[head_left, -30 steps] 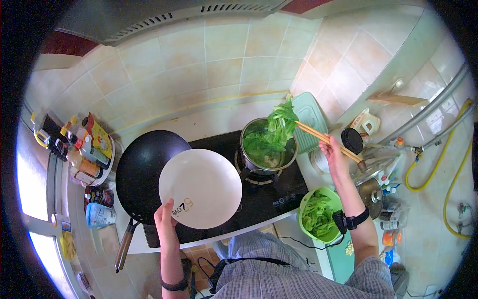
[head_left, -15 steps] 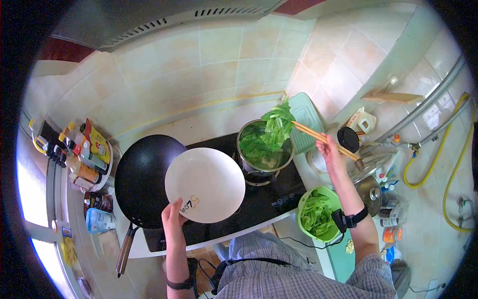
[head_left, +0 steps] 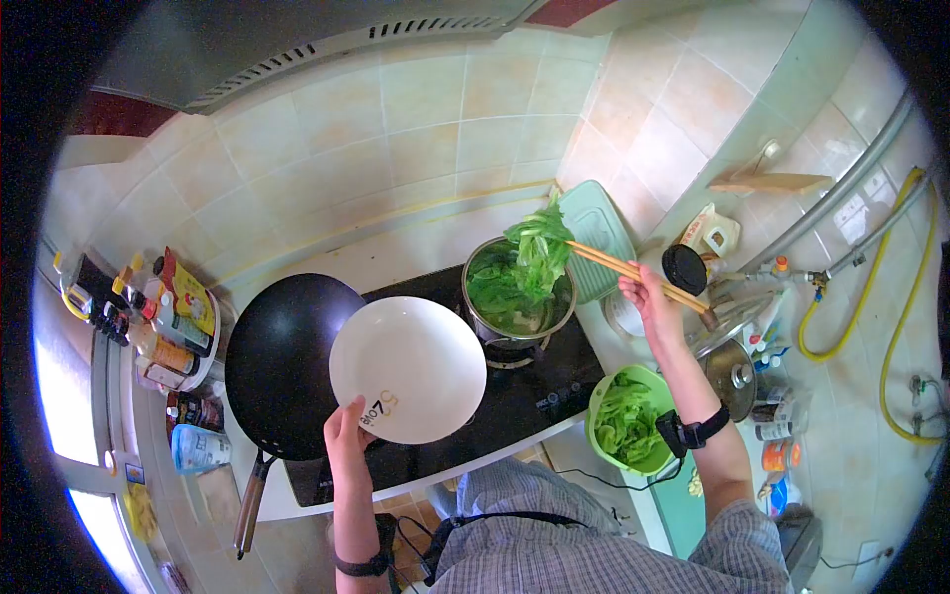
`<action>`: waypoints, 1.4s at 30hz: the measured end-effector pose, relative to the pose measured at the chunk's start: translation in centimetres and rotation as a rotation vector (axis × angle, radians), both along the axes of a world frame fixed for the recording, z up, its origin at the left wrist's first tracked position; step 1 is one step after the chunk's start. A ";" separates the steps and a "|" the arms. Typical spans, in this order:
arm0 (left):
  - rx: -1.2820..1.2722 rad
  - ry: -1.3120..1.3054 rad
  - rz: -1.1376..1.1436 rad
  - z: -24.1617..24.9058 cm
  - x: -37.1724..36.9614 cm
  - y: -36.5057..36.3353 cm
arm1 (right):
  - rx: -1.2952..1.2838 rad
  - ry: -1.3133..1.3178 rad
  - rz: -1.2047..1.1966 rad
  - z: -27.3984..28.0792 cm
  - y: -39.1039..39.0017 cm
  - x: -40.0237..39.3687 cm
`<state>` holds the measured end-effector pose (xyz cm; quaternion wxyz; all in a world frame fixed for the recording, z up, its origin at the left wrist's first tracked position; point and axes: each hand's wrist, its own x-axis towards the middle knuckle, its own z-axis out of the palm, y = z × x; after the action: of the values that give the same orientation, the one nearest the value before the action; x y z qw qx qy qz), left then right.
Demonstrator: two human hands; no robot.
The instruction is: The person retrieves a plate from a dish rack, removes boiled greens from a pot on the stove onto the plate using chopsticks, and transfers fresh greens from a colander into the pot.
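In my left hand (head_left: 346, 436) is a white plate (head_left: 408, 361) with lettering near its rim, gripped at the lower left edge and held over the stove, partly in front of the wok. My right hand (head_left: 653, 302) is closed around a pair of chopsticks (head_left: 614, 261). Their tips pinch a bunch of wet leafy greens (head_left: 540, 252), lifted above a steel pot (head_left: 475, 315). More greens lie in liquid inside the pot, and the lifted bunch hangs low enough to overlap them in view.
A black wok (head_left: 282, 361) sits on the left of the black cooktop (head_left: 534, 396). A green basin (head_left: 594, 436) of raw leaves stands at the front right. Bottles (head_left: 163, 346) crowd the left side. A pale green lid (head_left: 601, 233) leans behind the pot.
The view has shifted slightly. My right hand still holds the greens up with the chopsticks, and the plate stays nearly in place in my left hand.
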<state>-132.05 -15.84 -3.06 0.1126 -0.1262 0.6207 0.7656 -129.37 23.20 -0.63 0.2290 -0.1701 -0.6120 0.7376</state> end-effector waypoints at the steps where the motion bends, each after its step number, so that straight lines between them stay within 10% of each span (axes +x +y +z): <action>1: 0.001 -0.004 0.000 -0.1 0.0 -0.1 | 0.008 -0.007 -0.002 0.0 -0.1 0.1; 29: 0.002 0.007 -0.160 -0.1 -1.2 2.8 | 0.135 0.085 0.080 8.0 -3.2 0.8; 37: 0.245 0.018 -0.270 -0.2 -1.4 4.5 | 1.059 0.307 0.622 7.9 -10.5 2.3; 42: 0.275 0.039 -0.276 -0.6 -0.9 4.0 | 1.138 0.162 0.648 8.2 -12.5 2.8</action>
<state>-132.93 -11.83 -3.67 0.2204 -0.0084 0.5238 0.8228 -126.57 10.66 7.54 0.0947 0.2262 -0.9074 0.3412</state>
